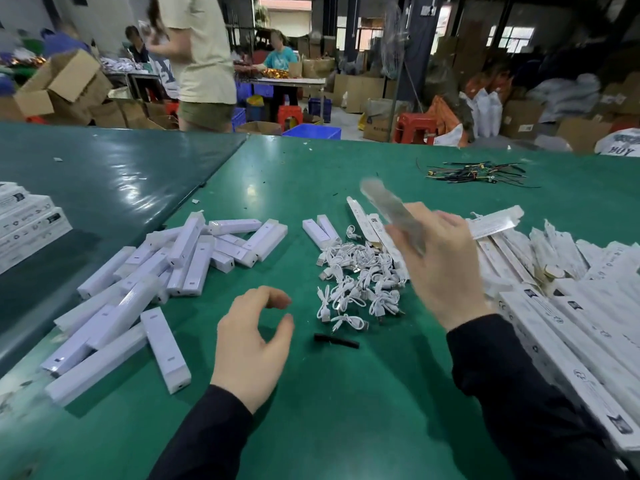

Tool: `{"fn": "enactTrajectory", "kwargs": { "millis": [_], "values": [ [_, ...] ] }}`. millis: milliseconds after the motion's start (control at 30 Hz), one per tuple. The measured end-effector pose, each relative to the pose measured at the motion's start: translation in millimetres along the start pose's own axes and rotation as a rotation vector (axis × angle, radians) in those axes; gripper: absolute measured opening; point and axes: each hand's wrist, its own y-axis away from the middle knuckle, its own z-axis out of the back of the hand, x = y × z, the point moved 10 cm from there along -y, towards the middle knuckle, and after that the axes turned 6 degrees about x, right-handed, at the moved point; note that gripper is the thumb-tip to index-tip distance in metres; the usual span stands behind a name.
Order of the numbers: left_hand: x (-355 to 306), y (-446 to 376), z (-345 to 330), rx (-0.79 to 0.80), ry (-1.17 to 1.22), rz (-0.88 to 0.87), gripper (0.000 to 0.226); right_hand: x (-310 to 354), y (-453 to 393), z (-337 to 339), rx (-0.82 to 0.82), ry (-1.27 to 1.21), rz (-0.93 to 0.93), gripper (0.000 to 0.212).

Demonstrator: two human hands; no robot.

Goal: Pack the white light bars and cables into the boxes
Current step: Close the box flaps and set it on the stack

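Note:
Several white light bars point(166, 268) lie in a loose pile on the left of the green table. A heap of coiled white cables point(356, 275) sits in the middle. Flat white boxes point(571, 306) are heaped along the right side. My right hand point(446, 268) is raised above the cables and grips a long flat box point(391, 213), which is motion-blurred. My left hand point(252, 341) hovers over the table between the bars and the cables, its fingers loosely curled and holding nothing.
A small black strip point(336, 340) lies near my left hand. A bundle of black wires point(478, 174) lies at the far right. Packed white boxes point(24, 223) are stacked at the left edge. A person stands beyond the table's far edge.

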Motion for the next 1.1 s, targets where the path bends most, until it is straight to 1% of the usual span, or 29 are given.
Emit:
{"fn": "enactTrajectory", "kwargs": {
  "millis": [33, 67, 133, 167, 200, 233, 300, 333, 400, 467, 567, 600, 667, 767, 800, 867, 900, 933, 1000, 1100],
  "values": [
    [8.6, -1.3, -5.0, 0.041, 0.209, 0.082, 0.018, 13.3, 3.5, -4.1, 0.050, -0.245, -0.033, 0.017],
    [14.4, -2.9, -14.3, 0.114, 0.431, 0.159, 0.022, 20.4, 11.0, -16.4, 0.155, -0.540, -0.151, 0.019],
    [14.4, -1.9, -35.6, 0.321, 0.891, 0.262, 0.050, 40.3, 45.2, -57.8, 0.451, -1.103, -0.491, 0.023],
    [7.9, 0.5, -43.1, 0.411, 1.064, 0.292, 0.059, 53.5, 68.6, -75.3, 0.605, -1.281, -0.654, 0.024],
    [0.3, 3.1, -47.1, 0.483, 1.154, 0.293, 0.061, 64.1, 89.0, -85.4, 0.716, -1.367, -0.766, 0.023],
    [-6.3, 6.2, -49.7, 0.546, 1.175, 0.273, 0.059, 71.2, 103.8, -90.7, 0.776, -1.411, -0.821, 0.022],
    [-12.1, 10.7, -54.8, 0.610, 1.149, 0.266, 0.062, 77.6, 117.1, -93.8, 0.805, -1.450, -0.823, 0.017],
    [-12.1, 12.8, -57.5, 0.620, 1.150, 0.290, 0.069, 78.4, 119.0, -93.8, 0.811, -1.460, -0.803, 0.016],
    [-12.0, 16.9, -62.1, 0.649, 1.172, 0.338, 0.085, 80.2, 120.6, -92.5, 0.828, -1.501, -0.773, 0.020],
    [-14.1, 19.9, -65.0, 0.680, 1.161, 0.339, 0.083, 81.6, 122.9, -92.8, 0.856, -1.525, -0.769, 0.023],
    [-16.9, 23.1, -70.0, 0.706, 1.144, 0.334, 0.079, 85.7, 127.4, -95.7, 0.893, -1.516, -0.759, 0.015],
    [-15.5, 23.0, -71.2, 0.697, 1.145, 0.341, 0.078, 87.3, 129.2, -96.5, 0.905, -1.514, -0.755, 0.016],
    [-12.2, 21.6, -71.8, 0.653, 1.143, 0.351, 0.074, 89.0, 132.9, -99.3, 0.933, -1.504, -0.758, 0.010],
    [-2.1, 17.9, -67.7, 0.530, 1.107, 0.389, 0.068, 86.3, 136.4, -103.6, 0.936, -1.472, -0.799, 0.017],
    [3.4, 16.3, -65.0, 0.483, 1.078, 0.401, 0.062, 81.1, 137.2, -105.3, 0.906, -1.425, -0.825, 0.018],
    [10.7, 12.7, -57.9, 0.391, 1.025, 0.405, 0.041, 64.2, 134.9, -104.7, 0.792, -1.294, -0.841, 0.021],
    [12.2, 11.2, -54.6, 0.355, 1.011, 0.402, 0.035, 58.5, 132.3, -103.3, 0.749, -1.263, -0.833, 0.022],
    [13.0, 10.1, -52.3, 0.333, 1.005, 0.393, 0.034, 56.5, 130.6, -102.2, 0.735, -1.263, -0.835, 0.024],
    [10.0, 9.5, -50.1, 0.324, 1.017, 0.361, 0.038, 60.8, 129.2, -102.3, 0.767, -1.352, -0.841, 0.030],
    [-0.7, 11.0, -48.6, 0.361, 1.056, 0.303, 0.043, 71.0, 130.7, -102.9, 0.819, -1.540, -0.887, 0.039]
  ]
}}
